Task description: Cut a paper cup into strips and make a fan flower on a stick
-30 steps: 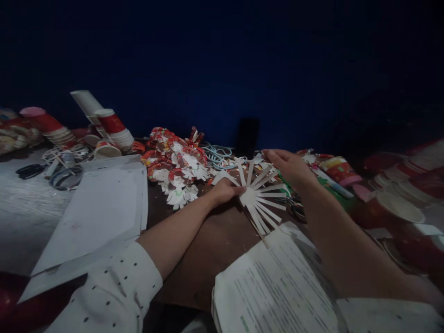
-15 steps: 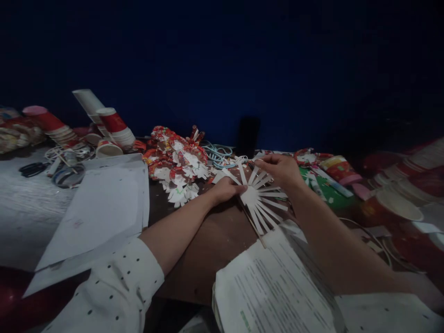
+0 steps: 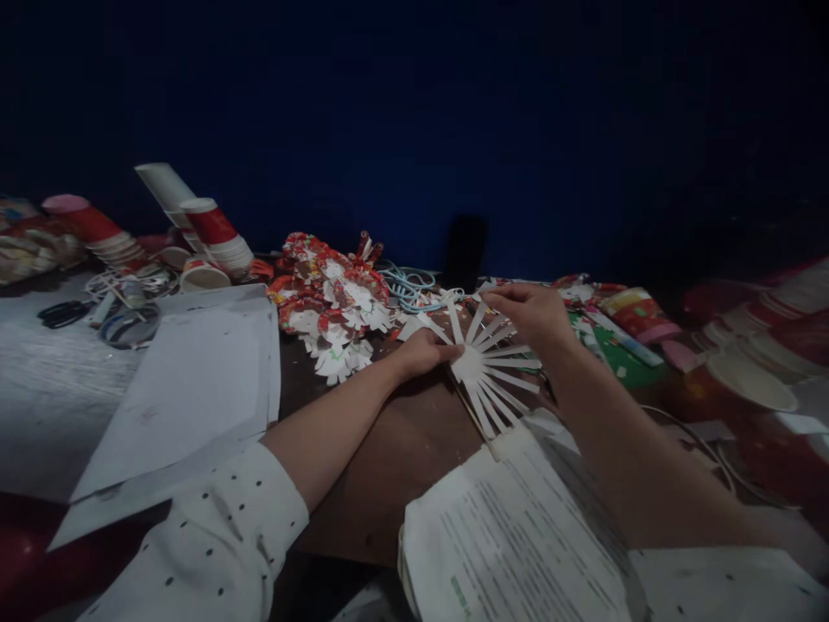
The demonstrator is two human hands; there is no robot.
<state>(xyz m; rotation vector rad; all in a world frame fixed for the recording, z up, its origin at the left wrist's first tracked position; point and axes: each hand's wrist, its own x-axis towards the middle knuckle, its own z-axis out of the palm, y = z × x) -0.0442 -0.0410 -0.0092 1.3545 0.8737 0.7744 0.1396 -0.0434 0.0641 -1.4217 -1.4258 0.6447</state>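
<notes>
A white paper cup cut into a fan of strips (image 3: pixel 476 367) spreads out flat above the brown table. My left hand (image 3: pixel 424 352) is closed on its left side, with the thumb on the round middle. My right hand (image 3: pixel 534 318) is closed in a pinch at the upper right of the strips. Its fingertips are close to the end of an upper strip, and a small whitish bit shows there. Whether they grip that strip is too dark to tell. A thin stick (image 3: pixel 476 415) slants below the cut cup toward a printed booklet (image 3: pixel 505 536).
A heap of cut red and white cups (image 3: pixel 337 302) lies beyond my left hand. White sheets (image 3: pixel 187 389), tape rolls (image 3: pixel 129 326) and stacked cups (image 3: pixel 217 238) are at left. More cups (image 3: pixel 751 380) stand at right, near a green sheet (image 3: pixel 622 358). A dark blue wall (image 3: pixel 389 130) rises behind.
My right hand has shifted slightly to the right. My left hand and the cut cup stay nearly in place. The whole view has moved a little.
</notes>
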